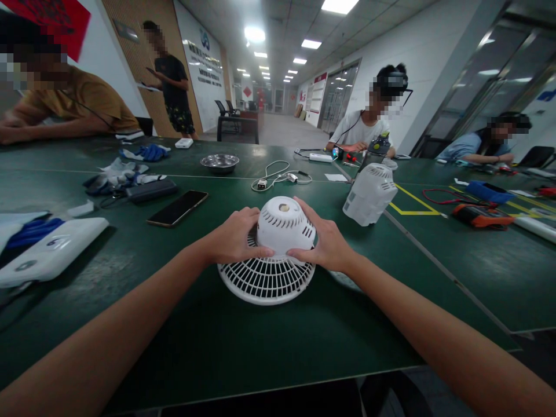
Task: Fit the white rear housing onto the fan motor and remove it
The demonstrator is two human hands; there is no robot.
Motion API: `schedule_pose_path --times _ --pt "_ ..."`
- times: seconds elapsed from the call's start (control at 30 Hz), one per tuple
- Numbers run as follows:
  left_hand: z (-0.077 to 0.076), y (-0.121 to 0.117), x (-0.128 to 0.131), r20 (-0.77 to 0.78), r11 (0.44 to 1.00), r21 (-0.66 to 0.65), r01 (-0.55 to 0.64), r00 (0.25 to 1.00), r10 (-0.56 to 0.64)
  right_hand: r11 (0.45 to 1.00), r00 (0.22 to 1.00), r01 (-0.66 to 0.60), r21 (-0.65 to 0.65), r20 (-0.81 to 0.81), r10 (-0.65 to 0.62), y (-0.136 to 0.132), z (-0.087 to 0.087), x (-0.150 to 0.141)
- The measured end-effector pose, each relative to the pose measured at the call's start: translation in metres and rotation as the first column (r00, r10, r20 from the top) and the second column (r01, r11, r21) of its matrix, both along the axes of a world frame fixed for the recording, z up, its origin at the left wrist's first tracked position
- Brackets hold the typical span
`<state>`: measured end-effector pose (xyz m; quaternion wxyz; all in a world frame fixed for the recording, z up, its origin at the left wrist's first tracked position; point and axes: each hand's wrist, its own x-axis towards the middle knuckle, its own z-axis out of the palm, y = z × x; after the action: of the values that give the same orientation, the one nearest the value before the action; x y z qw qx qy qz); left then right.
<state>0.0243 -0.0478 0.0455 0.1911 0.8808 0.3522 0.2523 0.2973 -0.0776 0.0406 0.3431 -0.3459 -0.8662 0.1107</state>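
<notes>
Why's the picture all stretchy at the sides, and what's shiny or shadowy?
Head view: the outer edges look slanted and stretched, probably by a wide lens; head view: the ceiling lights glare white and the metal bowl glints; head view: the green table looks darker just below the white grille; head view: the far hallway looks hazy.

Vented housing (284, 231) and slatted grille (266, 281), 2 parts: smooth, satin plastic. Bowl (219, 164): polished metal. Phone (179, 208): glossy, dark. Bundle (150, 153): matt, soft cloth. Tabletop (208, 359): smooth, faintly shiny.

No legible text or numbers
</notes>
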Motion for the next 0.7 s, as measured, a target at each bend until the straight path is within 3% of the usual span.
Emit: schedule_pose_path --times 0.23,0.33,0.53,0.7 --pt "-0.006 0.004 0.001 -0.092 0.992 0.120 -0.028 0.995 0.039 0.997 0.997 0.071 0.013 0.003 -0.071 -0.003 -0.004 -0.004" --pt "-0.008 0.006 0.000 -0.041 0.987 0.153 -0.059 0.997 0.066 0.995 0.995 0.083 0.057 0.042 -0.085 -0.003 -0.006 -0.002" --pt "-0.013 0.004 -0.001 0.162 0.992 0.014 0.124 0.979 -0.124 0.989 0.994 -0.107 -0.100 -0.039 0.103 -0.001 -0.007 0.006" --pt "-0.018 -0.004 0.010 0.181 0.991 0.090 0.102 0.977 -0.117 0.972 0.985 -0.167 -0.163 -0.080 0.156 -0.001 -0.005 0.004"
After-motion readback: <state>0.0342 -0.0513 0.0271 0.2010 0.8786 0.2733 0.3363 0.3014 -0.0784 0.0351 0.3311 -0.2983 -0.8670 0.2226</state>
